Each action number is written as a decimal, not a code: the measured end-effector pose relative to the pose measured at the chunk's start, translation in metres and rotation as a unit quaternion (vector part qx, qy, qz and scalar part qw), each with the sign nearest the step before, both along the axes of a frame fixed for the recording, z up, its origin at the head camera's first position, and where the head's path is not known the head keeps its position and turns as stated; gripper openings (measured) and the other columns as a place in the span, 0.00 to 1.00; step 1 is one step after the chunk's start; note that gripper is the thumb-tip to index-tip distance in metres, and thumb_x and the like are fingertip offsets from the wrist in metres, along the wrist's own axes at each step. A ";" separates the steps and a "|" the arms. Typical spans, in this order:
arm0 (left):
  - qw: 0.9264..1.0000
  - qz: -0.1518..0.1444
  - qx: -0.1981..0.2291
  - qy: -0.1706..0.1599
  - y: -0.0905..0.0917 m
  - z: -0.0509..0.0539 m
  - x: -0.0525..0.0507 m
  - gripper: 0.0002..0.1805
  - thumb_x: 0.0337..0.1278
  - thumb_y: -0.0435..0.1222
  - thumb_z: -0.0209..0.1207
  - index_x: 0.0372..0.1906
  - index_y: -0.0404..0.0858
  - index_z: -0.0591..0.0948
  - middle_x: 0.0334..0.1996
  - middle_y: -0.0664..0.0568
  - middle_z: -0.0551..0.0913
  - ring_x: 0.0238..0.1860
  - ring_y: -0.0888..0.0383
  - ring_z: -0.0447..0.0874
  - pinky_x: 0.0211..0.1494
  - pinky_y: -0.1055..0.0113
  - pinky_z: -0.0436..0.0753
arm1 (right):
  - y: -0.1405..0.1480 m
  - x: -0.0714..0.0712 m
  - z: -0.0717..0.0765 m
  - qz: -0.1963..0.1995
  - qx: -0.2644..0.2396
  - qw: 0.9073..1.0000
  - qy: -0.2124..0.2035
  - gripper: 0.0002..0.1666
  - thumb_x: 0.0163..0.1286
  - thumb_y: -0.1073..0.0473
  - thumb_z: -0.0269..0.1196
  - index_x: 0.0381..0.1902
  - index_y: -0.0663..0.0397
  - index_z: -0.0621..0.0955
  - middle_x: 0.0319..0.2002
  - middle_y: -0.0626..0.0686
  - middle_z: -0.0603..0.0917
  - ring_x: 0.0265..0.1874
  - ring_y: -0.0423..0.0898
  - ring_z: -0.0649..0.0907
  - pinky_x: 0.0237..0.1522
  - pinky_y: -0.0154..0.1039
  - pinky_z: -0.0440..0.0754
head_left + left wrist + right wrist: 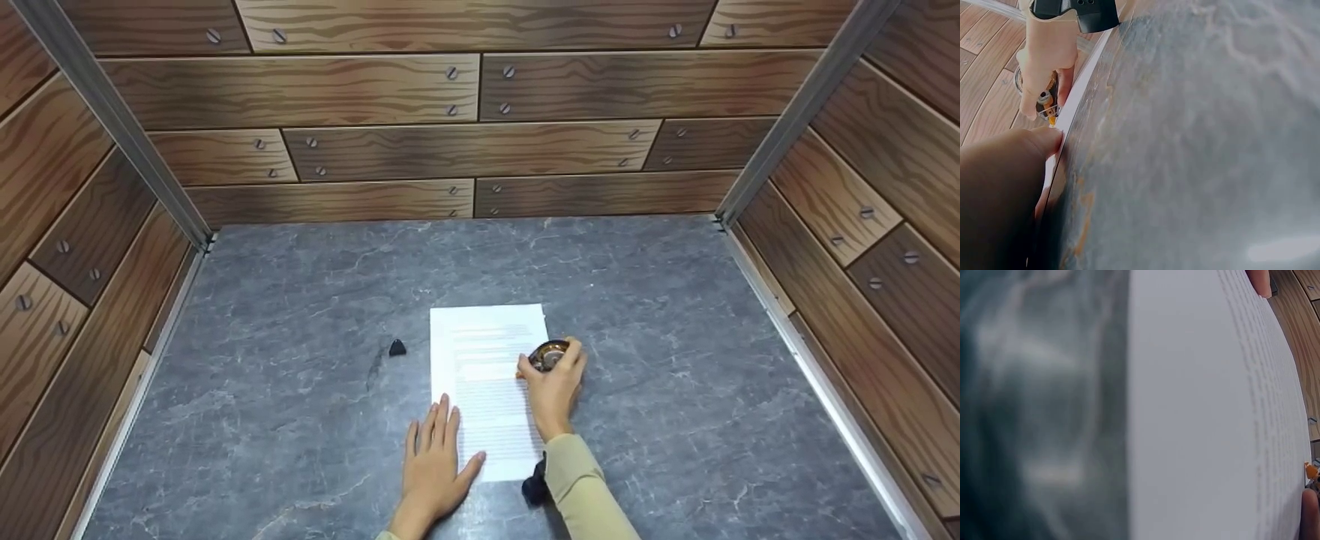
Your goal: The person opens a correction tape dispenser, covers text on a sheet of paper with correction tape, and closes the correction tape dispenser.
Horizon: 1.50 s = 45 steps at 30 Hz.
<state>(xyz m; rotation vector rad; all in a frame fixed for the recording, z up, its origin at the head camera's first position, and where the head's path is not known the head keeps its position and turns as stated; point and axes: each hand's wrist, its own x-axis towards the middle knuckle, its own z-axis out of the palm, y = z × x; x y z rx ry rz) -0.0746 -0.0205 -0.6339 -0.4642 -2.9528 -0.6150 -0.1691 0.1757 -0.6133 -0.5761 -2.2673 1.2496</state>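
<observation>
A printed sheet of paper (487, 427) lies on the dark table, and its near part fills much of the right wrist view. My right hand (556, 390) grips a round correction tape (553, 354) with a dark casing between thumb and fingers. Its orange tip (1311, 471) is at the sheet, by the right side of the printed lines; whether it touches is hard to tell. My left hand (435, 465) rests flat with fingers spread over the sheet's lower left edge. The left wrist view shows the left thumb (1010, 157) close up, with the correction tape beyond it.
A small black cap-like piece (397, 348) lies left of the sheet. The grey marbled table (285, 420) is bounded by wood-patterned walls (375, 90) at the back and both sides, with metal posts (112, 112) at the corners.
</observation>
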 end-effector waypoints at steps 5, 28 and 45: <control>1.000 0.001 0.007 0.020 0.000 0.000 0.000 0.42 0.65 0.60 0.52 0.73 0.34 0.65 0.75 0.40 0.58 0.74 0.43 0.57 0.72 0.40 0.54 | 0.000 0.000 0.000 -0.002 -0.020 1.000 0.011 0.46 0.56 0.54 0.76 0.67 0.57 0.64 0.62 0.66 0.66 0.57 0.66 0.75 0.51 0.61 0.79; 1.000 -0.003 0.004 -0.007 0.001 0.001 -0.002 0.43 0.67 0.61 0.49 0.74 0.35 0.64 0.77 0.41 0.54 0.76 0.44 0.52 0.74 0.40 0.51 | -0.018 0.000 0.011 0.006 -0.124 0.991 0.042 0.44 0.56 0.58 0.75 0.63 0.55 0.62 0.57 0.64 0.68 0.56 0.60 0.75 0.44 0.52 0.84; 0.999 -0.003 0.003 0.038 0.000 0.000 0.001 0.42 0.65 0.59 0.52 0.72 0.33 0.67 0.75 0.39 0.59 0.73 0.43 0.58 0.71 0.40 0.56 | -0.064 0.010 0.000 0.046 -0.088 0.994 0.051 0.45 0.54 0.56 0.77 0.62 0.59 0.64 0.55 0.63 0.70 0.53 0.61 0.77 0.39 0.47 0.85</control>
